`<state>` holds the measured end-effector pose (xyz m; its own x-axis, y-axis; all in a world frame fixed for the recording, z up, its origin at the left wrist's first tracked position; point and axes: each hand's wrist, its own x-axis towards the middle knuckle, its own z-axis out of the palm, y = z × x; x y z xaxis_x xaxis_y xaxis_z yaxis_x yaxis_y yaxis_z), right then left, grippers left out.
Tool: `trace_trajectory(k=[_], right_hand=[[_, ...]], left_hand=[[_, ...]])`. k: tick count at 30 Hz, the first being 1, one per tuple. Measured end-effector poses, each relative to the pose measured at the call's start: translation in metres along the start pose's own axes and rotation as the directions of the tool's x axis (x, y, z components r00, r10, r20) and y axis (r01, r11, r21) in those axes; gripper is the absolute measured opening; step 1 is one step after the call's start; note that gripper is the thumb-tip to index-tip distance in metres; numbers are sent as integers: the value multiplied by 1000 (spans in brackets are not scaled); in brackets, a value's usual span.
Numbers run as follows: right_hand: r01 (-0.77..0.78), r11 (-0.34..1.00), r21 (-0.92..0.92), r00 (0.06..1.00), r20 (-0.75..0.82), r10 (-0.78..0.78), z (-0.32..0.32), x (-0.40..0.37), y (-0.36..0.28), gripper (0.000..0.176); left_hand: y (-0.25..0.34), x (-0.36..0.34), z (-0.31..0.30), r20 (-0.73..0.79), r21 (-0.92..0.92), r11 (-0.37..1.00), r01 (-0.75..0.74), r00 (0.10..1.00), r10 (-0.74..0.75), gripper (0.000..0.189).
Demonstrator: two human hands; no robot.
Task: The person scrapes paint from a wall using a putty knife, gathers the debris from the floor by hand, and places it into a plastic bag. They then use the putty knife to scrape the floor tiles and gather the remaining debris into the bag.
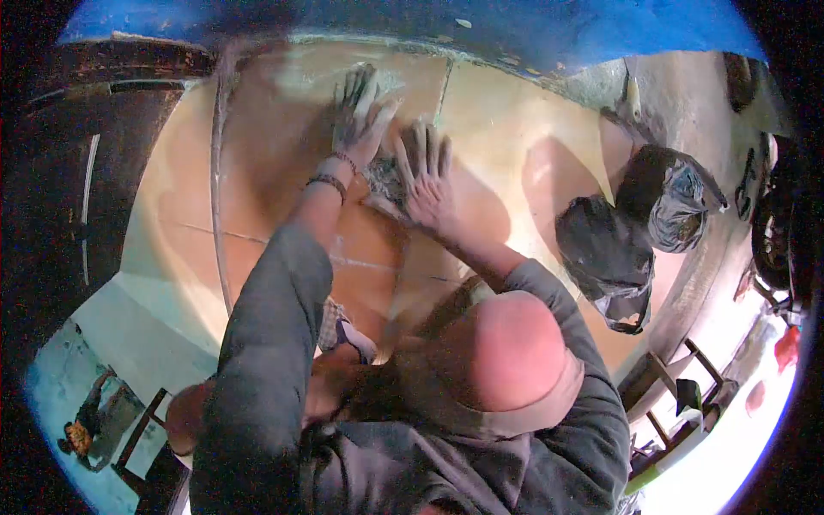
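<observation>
My left hand [363,124] reaches out over the tan tiled floor [283,146], fingers stretched forward, with bracelets at the wrist. My right hand [427,178] lies a little nearer to me, palm down, its fingers spread and pointing away. Both hands look dusted with whitish powder. Between the wrist of the left and the palm of the right shows a crumpled grey patch [384,182], partly covered by the hands; I cannot tell what it is. A pale smear [388,81] marks the floor beside my left fingertips. Neither hand grips anything.
Two black plastic bags, one nearer [603,257] and one farther [678,199], rest on the floor to the right. A blue surface [515,30] runs along the far edge. Wooden furniture [678,386] stands at lower right. A person [81,436] is at lower left.
</observation>
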<state>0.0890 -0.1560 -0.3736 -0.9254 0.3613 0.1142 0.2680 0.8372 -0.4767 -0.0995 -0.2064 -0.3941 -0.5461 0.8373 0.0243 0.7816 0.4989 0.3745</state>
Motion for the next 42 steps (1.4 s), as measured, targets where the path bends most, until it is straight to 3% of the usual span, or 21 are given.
trace_trajectory(k=[1,2,3,4,6,10,12,13,15,18,22,24,26,28,29,32,34,37,38,40,42], right_hand=[[-2,1000,2,1000,-1,2,2,18,3,103],[63,980,-190,998,24,-59,2,35,6,99],[127,920,-370,992,65,-111,1,50,8,95],[123,925,-360,992,73,-104,-1,63,9,95],[243,961,131,957,-197,-215,-6,88,13,94],[319,938,138,938,-185,-292,7,123,29,91],[235,949,211,957,117,-264,-1,114,22,82],[236,950,203,959,110,-262,-1,108,20,82],[510,815,276,854,-46,-519,13,85,20,77],[492,741,457,855,-93,-510,11,36,15,73],[272,931,243,947,105,-304,-46,20,40,73],[-43,998,-42,973,-230,32,-24,25,68,72],[-2,999,-45,979,-202,-8,-19,42,74,73],[40,998,-41,984,-172,-47,-13,41,70,73],[91,996,21,984,-154,-87,-11,33,65,74],[79,995,58,997,-10,-79,-22,-1,43,77],[142,988,62,987,74,-146,-28,-25,33,78],[74,966,248,993,75,-95,-23,-44,30,80],[75,966,246,993,70,-95,-28,-52,23,80],[-70,997,23,997,16,70,-39,-69,8,84],[-59,998,31,998,1,59,-28,-75,10,90]], left_hand=[[5,-5,-10,-5,-362,932,30,999,-34,68],[5,-8,-12,6,-675,735,56,998,-70,63],[-9,-19,-3,44,-832,539,135,983,-178,57],[-11,-30,-5,59,-829,538,150,981,-182,57],[-6,-68,-20,26,-694,679,238,951,-308,57],[8,-112,-38,-83,-441,811,385,882,-464,58],[16,-112,-33,-170,-343,860,378,875,-453,58],[21,-107,-37,-175,-346,863,368,878,-445,58],[31,-96,-49,-77,-417,795,442,854,-515,58],[4,-82,-24,-115,-301,906,297,932,-344,56],[18,-62,-12,-106,-116,986,123,985,-136,56],[45,-67,-9,-80,-112,993,-28,997,19,57],[57,-79,-3,-73,-147,987,-71,995,61,58],[67,-93,-5,-25,-509,859,53,997,-76,57],[63,-104,-3,90,-719,672,178,982,-165,57],[50,-112,-11,-29,-698,714,63,993,-117,56],[37,-121,-7,-22,-667,738,97,988,-150,58],[40,-120,-16,-104,-392,914,100,983,-152,64],[40,-119,-15,-107,-390,916,95,983,-147,64],[43,-116,-14,-67,-395,907,143,981,-184,64],[52,-115,-13,-35,-392,910,132,987,-158,64]])
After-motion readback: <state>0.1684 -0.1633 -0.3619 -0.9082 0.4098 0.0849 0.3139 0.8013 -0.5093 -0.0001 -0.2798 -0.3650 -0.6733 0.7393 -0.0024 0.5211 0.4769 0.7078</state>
